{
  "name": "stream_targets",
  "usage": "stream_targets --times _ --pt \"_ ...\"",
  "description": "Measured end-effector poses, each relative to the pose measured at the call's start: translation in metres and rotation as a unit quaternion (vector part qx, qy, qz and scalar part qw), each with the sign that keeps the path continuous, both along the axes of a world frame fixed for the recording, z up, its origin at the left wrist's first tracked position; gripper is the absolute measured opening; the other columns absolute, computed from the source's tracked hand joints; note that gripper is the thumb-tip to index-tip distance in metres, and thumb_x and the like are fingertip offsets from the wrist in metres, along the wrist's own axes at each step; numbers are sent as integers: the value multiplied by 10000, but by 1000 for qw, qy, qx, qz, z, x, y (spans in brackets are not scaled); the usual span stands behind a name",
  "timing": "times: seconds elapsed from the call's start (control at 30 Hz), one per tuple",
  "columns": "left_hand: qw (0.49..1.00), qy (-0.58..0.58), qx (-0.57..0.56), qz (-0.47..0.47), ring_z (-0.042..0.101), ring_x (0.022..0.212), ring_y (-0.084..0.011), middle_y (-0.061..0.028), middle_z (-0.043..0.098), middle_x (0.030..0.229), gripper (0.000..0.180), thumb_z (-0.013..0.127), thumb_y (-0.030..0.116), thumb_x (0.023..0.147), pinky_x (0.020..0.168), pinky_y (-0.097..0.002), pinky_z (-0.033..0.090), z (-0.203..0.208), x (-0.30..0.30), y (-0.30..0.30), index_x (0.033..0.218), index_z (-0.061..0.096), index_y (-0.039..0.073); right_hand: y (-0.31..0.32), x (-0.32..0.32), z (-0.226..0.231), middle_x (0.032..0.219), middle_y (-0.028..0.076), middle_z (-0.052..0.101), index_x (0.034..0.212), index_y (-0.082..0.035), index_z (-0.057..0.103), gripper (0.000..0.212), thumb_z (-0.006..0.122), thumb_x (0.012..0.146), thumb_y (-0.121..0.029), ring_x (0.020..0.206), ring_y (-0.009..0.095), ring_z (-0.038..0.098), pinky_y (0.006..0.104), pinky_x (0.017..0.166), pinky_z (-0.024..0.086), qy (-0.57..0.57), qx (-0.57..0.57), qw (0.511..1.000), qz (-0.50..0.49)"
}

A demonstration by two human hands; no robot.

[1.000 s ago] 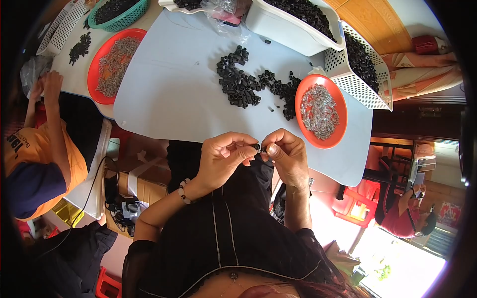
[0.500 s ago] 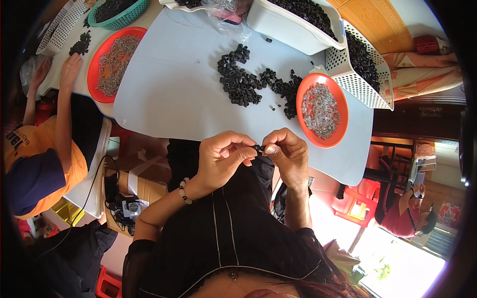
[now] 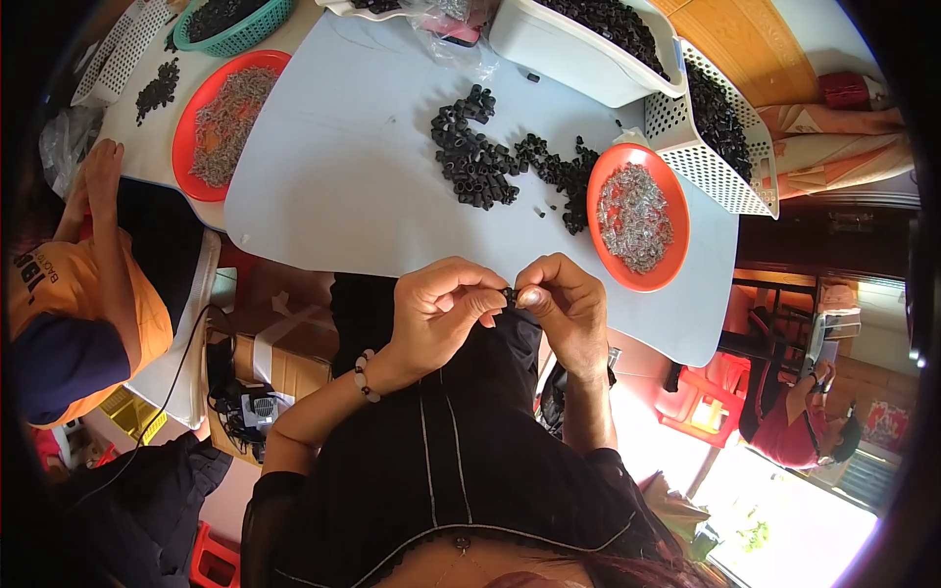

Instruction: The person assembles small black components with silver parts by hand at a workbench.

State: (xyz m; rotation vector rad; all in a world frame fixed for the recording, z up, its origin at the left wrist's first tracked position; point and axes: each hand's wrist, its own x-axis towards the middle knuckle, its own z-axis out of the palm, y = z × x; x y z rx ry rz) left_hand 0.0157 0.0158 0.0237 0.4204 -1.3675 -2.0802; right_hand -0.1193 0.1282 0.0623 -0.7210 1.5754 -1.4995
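Observation:
Both hands meet just below the near edge of a pale blue table (image 3: 343, 186). My left hand (image 3: 436, 309) and my right hand (image 3: 561, 304) pinch one small black ring-shaped part (image 3: 510, 294) between their fingertips. A white bead bracelet (image 3: 363, 375) circles my left wrist. On the table beyond lies a loose heap of the same black parts (image 3: 490, 162). To the right of it an orange plate (image 3: 637, 218) holds small silver metal pieces.
A second orange plate (image 3: 218, 120) of metal pieces sits at the far left. White bins (image 3: 588, 44) and a perforated white basket (image 3: 730, 137) hold more black parts; a teal basket (image 3: 230, 20) stands far left. A person in an orange shirt (image 3: 69, 314) sits left; another person (image 3: 799, 431) right.
My hands stay together on the small black part, fingers shifting slightly. The arm of the person at left has dropped back from the table's far left.

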Motion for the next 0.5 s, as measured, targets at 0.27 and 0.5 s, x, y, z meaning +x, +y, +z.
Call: stream_targets --times 0.27,0.5 --pt "979 -2 -192 62 664 649 -120 -106 670 886 105 671 -76 855 543 -219 548 10 5 4 942 691 -20 4 8 1 856 27 623 877 -6 599 122 693 916 -74 778 96 558 247 741 475 2 -53 999 12" --pt "963 -2 -260 72 637 627 -115 -127 660 883 96 683 -94 846 545 -214 521 19 11 6 918 666 -33 8 14 10 806 32 611 830 -10 588 143 700 902 -62 740 109 563 255 702 476 49 -43 998 22"
